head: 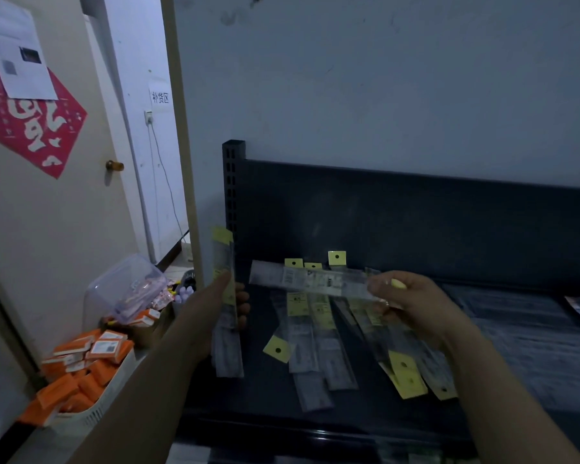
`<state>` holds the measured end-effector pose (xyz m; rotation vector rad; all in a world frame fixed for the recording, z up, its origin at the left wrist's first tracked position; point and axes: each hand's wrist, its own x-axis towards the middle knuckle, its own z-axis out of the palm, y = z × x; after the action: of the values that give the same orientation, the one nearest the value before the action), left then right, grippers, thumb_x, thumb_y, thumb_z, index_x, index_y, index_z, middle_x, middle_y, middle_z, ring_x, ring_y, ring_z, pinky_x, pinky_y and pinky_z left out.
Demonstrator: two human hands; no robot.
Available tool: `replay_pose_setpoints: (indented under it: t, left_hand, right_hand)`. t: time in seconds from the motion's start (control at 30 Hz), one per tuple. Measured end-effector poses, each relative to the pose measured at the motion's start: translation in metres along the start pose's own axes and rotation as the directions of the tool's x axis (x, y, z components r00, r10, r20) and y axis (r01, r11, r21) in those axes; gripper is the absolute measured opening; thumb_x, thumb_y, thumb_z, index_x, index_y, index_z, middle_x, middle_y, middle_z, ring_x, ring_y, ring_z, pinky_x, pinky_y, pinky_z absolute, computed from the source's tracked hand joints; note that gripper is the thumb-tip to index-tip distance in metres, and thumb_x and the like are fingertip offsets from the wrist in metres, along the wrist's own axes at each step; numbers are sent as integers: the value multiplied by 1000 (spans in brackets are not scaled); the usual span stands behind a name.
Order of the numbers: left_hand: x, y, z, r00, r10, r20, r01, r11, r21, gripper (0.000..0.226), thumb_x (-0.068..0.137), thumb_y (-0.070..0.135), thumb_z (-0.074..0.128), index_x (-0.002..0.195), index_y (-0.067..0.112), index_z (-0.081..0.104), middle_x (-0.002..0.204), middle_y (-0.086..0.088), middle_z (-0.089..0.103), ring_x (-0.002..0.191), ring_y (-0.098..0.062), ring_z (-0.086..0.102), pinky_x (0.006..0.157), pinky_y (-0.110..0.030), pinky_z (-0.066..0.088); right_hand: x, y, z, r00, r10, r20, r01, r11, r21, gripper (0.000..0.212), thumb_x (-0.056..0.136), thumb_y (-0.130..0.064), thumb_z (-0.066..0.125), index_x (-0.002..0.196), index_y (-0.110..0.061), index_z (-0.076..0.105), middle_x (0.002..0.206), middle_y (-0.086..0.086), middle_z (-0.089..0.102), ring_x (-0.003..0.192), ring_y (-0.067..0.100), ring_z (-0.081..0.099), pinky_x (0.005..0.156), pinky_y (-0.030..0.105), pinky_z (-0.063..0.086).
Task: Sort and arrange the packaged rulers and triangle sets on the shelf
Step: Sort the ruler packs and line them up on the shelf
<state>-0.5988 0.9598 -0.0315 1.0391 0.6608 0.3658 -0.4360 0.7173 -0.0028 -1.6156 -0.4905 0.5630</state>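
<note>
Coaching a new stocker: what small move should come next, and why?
Likely swing the packaged ruler in the right hand upright and slip it into the bundle the left hand grips; it lies crosswise, and loose rulers wait on the shelf.

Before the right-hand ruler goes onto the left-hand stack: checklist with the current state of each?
1. Left hand grips the upright ruler stack: ok.
2. Right hand fingers pinch one packaged ruler by its end: ok.
3. That ruler lined up with the stack: not ok, it lies crosswise.
4. Yellow header ends matched: cannot tell, blurred.
5. Loose rulers on the shelf sorted: not ok, they overlap and point different ways.
</note>
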Motion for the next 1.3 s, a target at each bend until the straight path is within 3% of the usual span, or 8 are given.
replay_pose_setpoints:
  t: [0.13, 0.23, 0.37, 0.5, 0.67, 0.83, 1.2, 1.3]
  left_hand:
    - [7, 1, 7, 1000, -12, 18, 9, 987, 160, 53, 87, 51, 55, 103, 1, 62, 100, -19, 68, 87, -30, 66, 79, -39, 55]
    - [-5, 3, 21, 929, -186, 319, 171, 982, 74, 47, 80, 46, 58, 92, 1, 56, 77, -13, 61, 63, -24, 58, 54, -29, 49]
    - [-19, -6, 31, 921, -91, 378, -84, 903, 421, 42, 68, 35, 69, 94, 2, 69, 89, -14, 74, 76, -23, 71, 71, -32, 57]
    - [-28, -11, 32, 930, -8, 366, -133, 924, 358, 16, 83, 1, 64, 97, -7, 65, 86, -20, 73, 67, -20, 71, 56, -24, 55]
    - [-13, -13, 21, 997, 13, 76, -17, 998, 56, 6, 93, -6, 47, 93, 0, 47, 98, -27, 64, 83, -32, 67, 67, -42, 59]
    - [9, -24, 27, 995, -54, 84, 52, 998, 34, 22, 95, -6, 41, 81, 8, 48, 85, -14, 49, 75, -23, 49, 65, -35, 41]
    - [18, -30, 26, 995, 31, 90, -26, 998, -57, 8, 96, 3, 51, 103, 7, 54, 107, -15, 64, 93, -25, 62, 79, -33, 50]
    - [12, -25, 30, 994, 51, 92, -37, 989, -146, 4, 97, 5, 49, 98, 7, 52, 90, -14, 64, 71, -22, 60, 61, -33, 54]
  right_hand:
    - [-1, -1, -15, 995, 26, 99, -27, 1000, 6, 14, 79, -14, 70, 90, -5, 67, 57, 1, 52, 48, 9, 44, 44, 19, 36]
    - [2, 2, -6, 995, 17, 99, -15, 1000, -20, 6, 81, -6, 69, 81, -5, 63, 58, 3, 51, 49, 10, 43, 46, 19, 35]
    - [10, 3, 26, 999, -10, 33, 9, 999, 40, 7, 83, -4, 68, 81, -5, 62, 62, 5, 57, 48, 8, 51, 48, 19, 43]
    - [19, 10, 59, 1000, 11, -14, -7, 963, 270, 15, 84, 6, 63, 97, 3, 57, 80, 13, 62, 64, 17, 64, 57, 21, 56]
    - [23, 32, 78, 986, -132, 99, 164, 748, -643, 33, 78, -33, 74, 62, -14, 54, 61, -2, 47, 54, 8, 45, 55, 28, 37]
    - [24, 35, 92, 988, -153, 26, 104, 533, -840, 52, 69, -57, 73, 70, -16, 41, 77, -1, 37, 60, 11, 37, 49, 27, 23]
    - [27, 31, 78, 967, -171, -187, 55, 862, -504, 9, 92, -18, 54, 91, -12, 60, 77, -1, 58, 73, 17, 55, 54, 23, 37]
    - [23, 28, 77, 968, -114, -224, 32, 940, -339, 15, 94, -16, 49, 83, -12, 58, 73, 1, 56, 66, 15, 51, 56, 25, 38]
